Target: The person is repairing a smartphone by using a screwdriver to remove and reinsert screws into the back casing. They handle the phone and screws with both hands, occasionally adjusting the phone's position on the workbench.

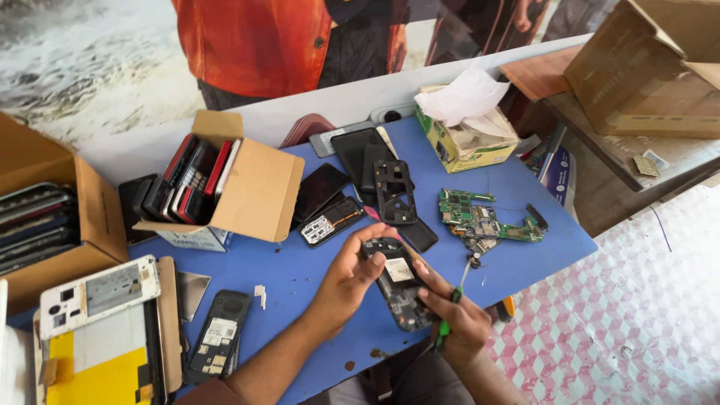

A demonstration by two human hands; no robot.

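Phone (400,289): black, back off, innards bare | left hand (346,281) grip closed on it | right hand (459,319) grips green screwdriver (452,304)

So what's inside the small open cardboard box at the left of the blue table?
The small cardboard box holds several phones standing on edge, black, red and white, packed side by side. Only their upper edges show; their lower parts and the box bottom are hidden.

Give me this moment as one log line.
left hand: holds opened phone | right hand: grips green screwdriver | circuit board: on blue table
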